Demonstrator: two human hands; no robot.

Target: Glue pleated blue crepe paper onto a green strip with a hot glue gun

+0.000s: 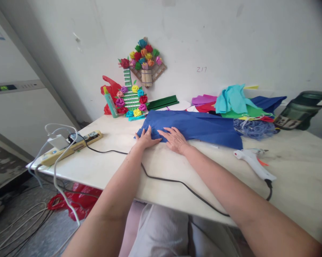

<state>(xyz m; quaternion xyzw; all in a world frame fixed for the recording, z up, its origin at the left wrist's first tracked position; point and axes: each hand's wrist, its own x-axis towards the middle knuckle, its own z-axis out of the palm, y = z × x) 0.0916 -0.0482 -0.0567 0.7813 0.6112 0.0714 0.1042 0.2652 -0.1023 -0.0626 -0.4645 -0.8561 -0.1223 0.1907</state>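
A wide sheet of dark blue crepe paper [201, 125] lies across the middle of the table. At its left end my left hand [147, 138] rests on the sheet with fingers spread. Just to the right, my right hand [174, 139] lies flat on the near edge of the same sheet, fingers stretched out. Neither hand grips anything. The white glue gun [254, 164] rests on the table to the right of the blue sheet, and its black cord [171, 180] passes beneath my forearms.
A yellow power strip [72, 148] with plugs and cables sits on the left. Behind stand a green glue bottle [111, 103] and a flower-trimmed craft piece [130, 100]. Coloured paper [233, 100], a bundle of bluish string [253, 128] and a tilted dark green bottle [300, 110] are at back right.
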